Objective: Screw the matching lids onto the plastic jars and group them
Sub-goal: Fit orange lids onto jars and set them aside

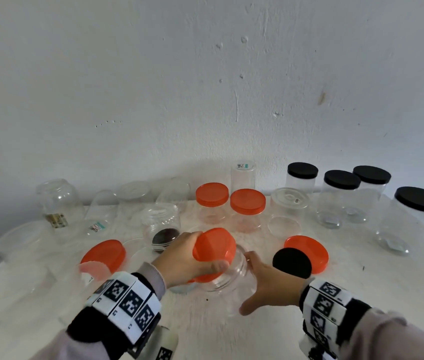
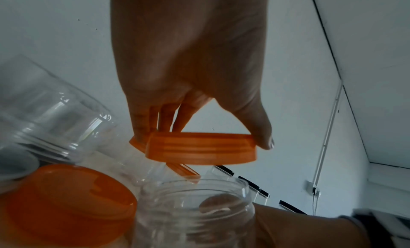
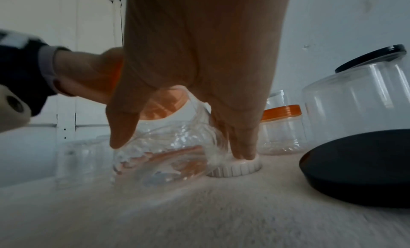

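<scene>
My left hand (image 1: pixel 207 252) grips an orange screw lid (image 1: pixel 216 242) by its rim, fingers on one side and thumb on the other, tilted just above an open clear plastic jar (image 1: pixel 227 279) at the front centre of the white table (image 1: pixel 231 339). In the left wrist view the orange lid (image 2: pixel 200 150) hangs over the open jar's mouth (image 2: pixel 195 195) without touching it. My right hand (image 1: pixel 247 283) holds that jar from the right. In the right wrist view the thumb and fingers (image 3: pixel 241 146) span the blurred, tilted jar (image 3: pixel 159 160).
Two orange-lidded jars (image 1: pixel 212 196) (image 1: pixel 247 202) stand behind; several black-lidded jars (image 1: pixel 342 180) stand at the right. Loose orange lids (image 1: pixel 104 253) (image 1: pixel 309 249) and a black lid (image 1: pixel 292 262) flank my hands. A white ribbed lid (image 3: pixel 237 167) lies behind the jar. Open clear jars (image 1: pixel 59 201) crowd the left.
</scene>
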`<act>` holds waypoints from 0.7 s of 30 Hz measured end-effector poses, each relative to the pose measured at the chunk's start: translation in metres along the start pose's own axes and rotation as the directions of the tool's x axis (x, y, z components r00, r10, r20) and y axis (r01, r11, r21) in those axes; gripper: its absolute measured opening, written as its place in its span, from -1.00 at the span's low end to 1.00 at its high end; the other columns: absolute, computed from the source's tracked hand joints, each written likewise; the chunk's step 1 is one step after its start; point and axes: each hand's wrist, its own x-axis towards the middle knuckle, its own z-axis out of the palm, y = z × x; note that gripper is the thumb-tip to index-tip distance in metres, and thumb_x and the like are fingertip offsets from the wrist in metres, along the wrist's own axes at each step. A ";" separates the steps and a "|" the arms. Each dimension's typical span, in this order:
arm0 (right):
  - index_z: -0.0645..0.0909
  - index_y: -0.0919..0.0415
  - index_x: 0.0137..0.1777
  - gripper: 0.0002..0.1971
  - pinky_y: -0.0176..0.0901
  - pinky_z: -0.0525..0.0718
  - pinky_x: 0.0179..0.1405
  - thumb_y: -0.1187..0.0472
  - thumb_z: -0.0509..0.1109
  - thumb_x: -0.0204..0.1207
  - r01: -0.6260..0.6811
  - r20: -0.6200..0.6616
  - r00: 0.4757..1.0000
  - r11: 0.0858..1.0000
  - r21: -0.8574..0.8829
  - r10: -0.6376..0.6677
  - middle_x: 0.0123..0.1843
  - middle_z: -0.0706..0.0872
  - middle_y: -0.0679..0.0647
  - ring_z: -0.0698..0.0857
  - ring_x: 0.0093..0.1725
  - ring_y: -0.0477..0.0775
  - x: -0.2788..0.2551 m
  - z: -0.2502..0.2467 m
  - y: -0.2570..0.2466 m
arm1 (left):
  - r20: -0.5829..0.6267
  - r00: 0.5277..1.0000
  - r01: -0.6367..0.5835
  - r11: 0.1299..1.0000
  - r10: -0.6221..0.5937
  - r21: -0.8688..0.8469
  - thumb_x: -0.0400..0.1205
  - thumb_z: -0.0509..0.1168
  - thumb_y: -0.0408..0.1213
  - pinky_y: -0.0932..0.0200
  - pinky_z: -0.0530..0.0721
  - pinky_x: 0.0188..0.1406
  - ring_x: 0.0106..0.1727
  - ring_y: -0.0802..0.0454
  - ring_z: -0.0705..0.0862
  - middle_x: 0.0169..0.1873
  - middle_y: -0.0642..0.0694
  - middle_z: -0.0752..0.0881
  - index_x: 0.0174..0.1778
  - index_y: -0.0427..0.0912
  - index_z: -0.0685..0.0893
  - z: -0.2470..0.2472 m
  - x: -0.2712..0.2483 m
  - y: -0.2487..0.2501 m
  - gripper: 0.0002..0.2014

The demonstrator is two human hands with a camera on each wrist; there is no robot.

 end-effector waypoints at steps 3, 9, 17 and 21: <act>-0.14 -0.08 0.59 0.21 -0.29 0.44 0.24 -0.10 0.69 0.14 -0.007 0.019 1.000 1.000 0.012 0.006 0.48 0.44 -0.03 0.48 0.26 -0.08 0.004 0.002 0.004 | 0.013 1.000 0.018 0.997 -0.019 0.075 0.26 0.42 0.35 0.26 0.33 0.22 0.30 0.18 0.33 0.49 0.02 0.29 0.59 -0.01 0.16 0.005 -0.007 -0.005 0.04; -0.06 -0.13 0.61 0.15 -0.46 0.40 0.14 0.00 0.70 0.18 0.012 0.074 0.997 0.993 0.114 -0.021 0.34 0.44 -0.27 0.44 0.31 -0.15 0.008 0.005 0.010 | 0.058 0.998 0.003 0.985 -0.013 0.174 0.25 0.48 0.31 0.08 0.25 0.56 0.57 0.06 0.19 0.59 0.07 0.12 0.64 -0.06 0.03 0.021 -0.009 -0.006 0.15; 0.01 -0.22 0.59 0.17 -0.04 0.44 0.48 -0.07 0.72 0.09 0.022 0.077 0.996 0.990 0.137 -0.033 0.44 0.48 -0.23 0.44 0.43 -0.13 0.011 0.008 0.014 | 0.089 0.996 -0.037 0.968 0.015 0.246 0.27 0.47 0.31 0.13 0.09 0.56 0.63 0.07 0.05 0.63 0.09 0.00 0.65 -0.07 -0.06 0.038 0.000 0.002 0.19; -0.03 -0.23 0.61 0.22 -0.08 0.43 0.47 -0.09 0.72 0.06 0.020 0.076 0.997 0.989 0.148 -0.032 0.46 0.46 -0.24 0.39 0.44 -0.19 0.012 0.009 0.016 | 0.097 0.995 -0.037 0.962 0.011 0.269 0.25 0.46 0.34 0.12 0.09 0.56 0.63 0.07 0.05 0.63 0.09 0.00 0.65 -0.07 -0.08 0.041 0.005 0.002 0.21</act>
